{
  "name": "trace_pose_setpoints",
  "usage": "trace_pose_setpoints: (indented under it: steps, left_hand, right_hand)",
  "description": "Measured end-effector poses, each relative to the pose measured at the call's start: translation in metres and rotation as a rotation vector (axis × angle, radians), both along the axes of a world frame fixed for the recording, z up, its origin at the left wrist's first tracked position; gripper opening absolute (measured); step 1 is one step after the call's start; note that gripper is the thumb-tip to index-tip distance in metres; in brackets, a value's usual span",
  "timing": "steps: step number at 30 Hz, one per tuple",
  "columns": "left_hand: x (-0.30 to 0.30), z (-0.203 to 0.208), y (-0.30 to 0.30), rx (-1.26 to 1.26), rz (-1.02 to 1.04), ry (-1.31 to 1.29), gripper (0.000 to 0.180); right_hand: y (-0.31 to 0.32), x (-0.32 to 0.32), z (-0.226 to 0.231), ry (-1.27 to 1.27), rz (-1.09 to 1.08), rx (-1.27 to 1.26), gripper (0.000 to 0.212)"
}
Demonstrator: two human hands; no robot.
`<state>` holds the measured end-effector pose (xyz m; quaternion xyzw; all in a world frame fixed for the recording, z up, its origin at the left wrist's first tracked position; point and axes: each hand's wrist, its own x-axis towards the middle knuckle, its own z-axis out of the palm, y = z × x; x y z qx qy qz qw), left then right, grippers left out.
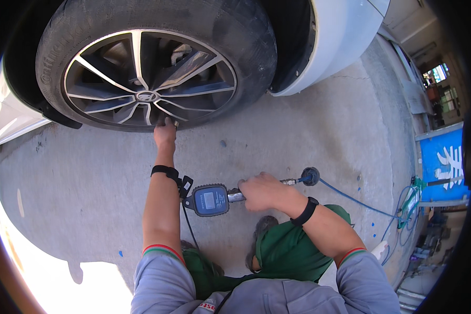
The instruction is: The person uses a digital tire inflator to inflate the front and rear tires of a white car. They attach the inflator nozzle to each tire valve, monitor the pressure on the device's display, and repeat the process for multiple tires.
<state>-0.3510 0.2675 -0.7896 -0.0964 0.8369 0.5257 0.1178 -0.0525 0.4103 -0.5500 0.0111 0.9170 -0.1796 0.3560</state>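
My left hand (pixel 165 135) reaches to the lower edge of a car wheel (pixel 146 96), a two-tone alloy rim in a black tire (pixel 246 57). Its fingers are closed at the rim, and a small brass-coloured fitting (pixel 176 124) shows beside them; the rest of it is hidden. In front of my body, my right hand (pixel 261 192) is wrapped round the metal handle of a tire inflator gauge (pixel 210 200). The gauge has a small digital display in a black, ribbed housing. A thin black hose (pixel 189 226) hangs from the gauge's left end.
A blue air hose (pixel 350 195) runs from the inflator's right end past a dark round object (pixel 310 176) to coils at the right. There stands a blue sign (pixel 445 165) in a metal frame. The white car body (pixel 335 47) overhangs the concrete floor (pixel 89 183).
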Motion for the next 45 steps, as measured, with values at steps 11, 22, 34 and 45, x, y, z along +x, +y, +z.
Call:
trace_pose_setpoints:
  steps: [11,22,34,45]
  left_hand:
    - [0.004,0.030,0.004,0.101,0.119,-0.254,0.048]
    - [-0.015,-0.022,0.000,0.143,0.147,-0.155,0.045]
    - [-0.003,0.005,0.004,0.225,0.204,-0.233,0.052]
    - [0.000,0.018,0.001,0.363,0.213,-0.314,0.054]
  right_hand:
    - [0.003,0.001,0.003,0.004,-0.012,0.003,0.029]
    - [0.003,-0.004,0.003,-0.043,-0.030,0.014,0.028]
    - [0.006,-0.006,0.003,-0.037,-0.030,0.009,0.028]
    - [0.007,-0.008,0.009,-0.050,-0.043,0.004,0.030]
